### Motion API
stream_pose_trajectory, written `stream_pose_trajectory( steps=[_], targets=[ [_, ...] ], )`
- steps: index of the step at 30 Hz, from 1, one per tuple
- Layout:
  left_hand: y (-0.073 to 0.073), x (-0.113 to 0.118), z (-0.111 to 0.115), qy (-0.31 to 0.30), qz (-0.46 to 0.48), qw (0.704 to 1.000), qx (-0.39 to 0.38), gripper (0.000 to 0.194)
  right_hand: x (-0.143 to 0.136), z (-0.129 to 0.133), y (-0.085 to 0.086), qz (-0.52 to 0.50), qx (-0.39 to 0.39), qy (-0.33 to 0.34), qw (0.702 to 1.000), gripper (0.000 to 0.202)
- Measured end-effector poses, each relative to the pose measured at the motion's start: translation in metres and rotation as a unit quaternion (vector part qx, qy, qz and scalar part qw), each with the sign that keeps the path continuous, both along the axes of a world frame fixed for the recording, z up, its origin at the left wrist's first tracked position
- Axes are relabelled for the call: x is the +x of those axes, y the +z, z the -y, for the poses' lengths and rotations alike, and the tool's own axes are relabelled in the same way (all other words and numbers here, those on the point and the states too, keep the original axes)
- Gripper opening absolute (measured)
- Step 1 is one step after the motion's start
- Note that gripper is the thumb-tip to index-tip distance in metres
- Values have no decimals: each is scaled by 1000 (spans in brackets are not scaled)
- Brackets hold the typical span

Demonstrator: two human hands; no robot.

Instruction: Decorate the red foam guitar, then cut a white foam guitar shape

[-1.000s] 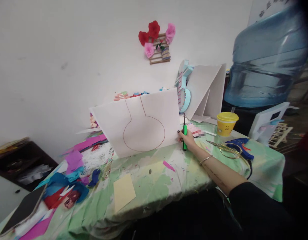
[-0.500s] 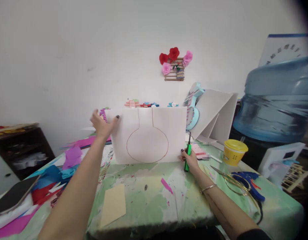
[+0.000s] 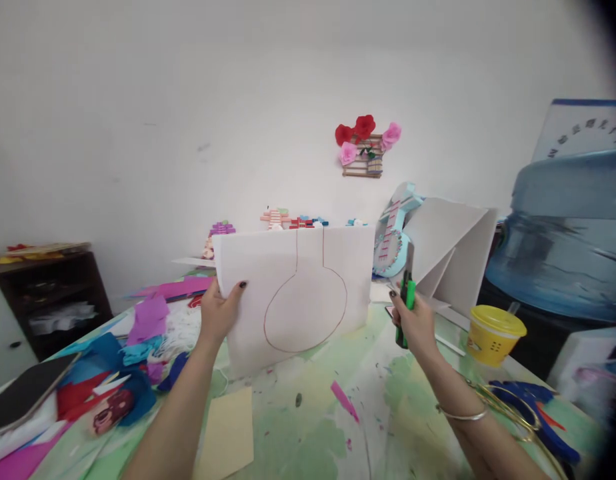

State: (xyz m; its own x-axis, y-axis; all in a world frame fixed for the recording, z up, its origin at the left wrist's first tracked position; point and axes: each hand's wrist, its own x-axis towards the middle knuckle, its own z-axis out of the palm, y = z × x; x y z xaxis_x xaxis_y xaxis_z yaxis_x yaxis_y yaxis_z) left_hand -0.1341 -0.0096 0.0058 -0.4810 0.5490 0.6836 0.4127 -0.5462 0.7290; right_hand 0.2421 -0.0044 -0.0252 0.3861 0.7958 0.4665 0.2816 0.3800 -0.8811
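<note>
A white board (image 3: pixel 308 300) with a drawn outline, a round body with a straight neck up to the top edge, stands upright on the green patterned table. My left hand (image 3: pixel 222 313) grips its left edge, thumb on the front face and the other fingers hidden behind. To the right of the board, apart from it, my right hand (image 3: pixel 414 320) is closed on a green and black utility knife (image 3: pixel 407 303), its blade pointing up.
Gold scissors (image 3: pixel 518 413), a blue-handled tool (image 3: pixel 543 420) and a yellow lidded cup (image 3: pixel 495 333) are at the right. Coloured scraps (image 3: pixel 95 360) cover the left side. A beige sheet (image 3: pixel 228 433) lies in front. Folded white boards (image 3: pixel 453 247) stand behind.
My right hand has come off the board's right edge and moved right with the knife. My left hand has moved lower on the left edge. The board is now angled and the view has shifted.
</note>
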Motion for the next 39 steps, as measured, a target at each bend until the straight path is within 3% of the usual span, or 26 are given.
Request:
stream_pose_trajectory(
  steps=[3, 5, 7, 10, 13, 16, 23, 32, 39],
  targets=[
    [-14, 5, 1, -32, 24, 999, -21, 49, -18, 15, 57, 13, -33, 185, 982, 26],
    [-27, 7, -2, -70, 41, 995, -54, 52, -30, 21, 91, 50, -41, 245, 967, 24],
    [-38, 7, -5, -95, 46, 991, -82, 53, -39, 19, 117, 133, -13, 237, 962, 20],
    [-46, 6, -8, -101, 44, 989, -100, 52, -49, 10, 136, 255, -10, 141, 957, 13],
    [-47, 4, -10, -92, 45, 989, -108, 54, -57, 1, 136, 331, -16, 70, 941, 7],
    [-45, 4, -10, -87, 45, 989, -110, 54, -62, -5, 130, 363, 0, 63, 930, 9],
    [-44, 7, -7, -93, 41, 990, -100, 53, -68, -11, 138, 362, 0, 119, 924, 60],
    [-44, 7, -7, -88, 40, 990, -103, 49, -73, -18, 139, 405, -10, 84, 910, 59],
    [-44, 7, -6, -96, 42, 990, -99, 51, -73, -21, 139, 402, 21, 97, 910, 57]
  ],
)
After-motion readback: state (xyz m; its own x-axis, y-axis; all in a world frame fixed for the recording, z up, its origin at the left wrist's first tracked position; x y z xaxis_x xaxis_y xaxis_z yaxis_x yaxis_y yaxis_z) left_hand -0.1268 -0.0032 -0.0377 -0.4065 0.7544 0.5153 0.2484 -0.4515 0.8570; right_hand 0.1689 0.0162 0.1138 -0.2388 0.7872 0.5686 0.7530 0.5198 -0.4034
